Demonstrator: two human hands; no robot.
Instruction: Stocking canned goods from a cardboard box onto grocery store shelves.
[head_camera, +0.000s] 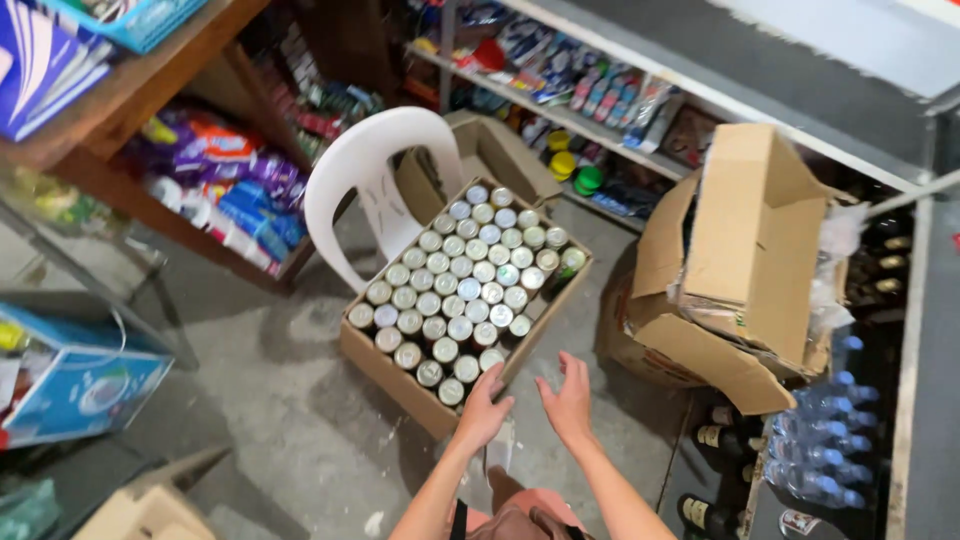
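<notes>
While both hands hover with spread fingers, left hand (484, 407) touches the can-filled cardboard box (385, 365); right hand (568, 402) is just beside it.

We are seeing a white plastic chair (375, 170) standing just behind, with wooden shelves (150, 75) of coloured packets sitting to its left. An empty torn cardboard box (745, 250) is leaning at the right, above clear bottles (820, 440), and a blue carton (85, 385) is resting at far left.
</notes>
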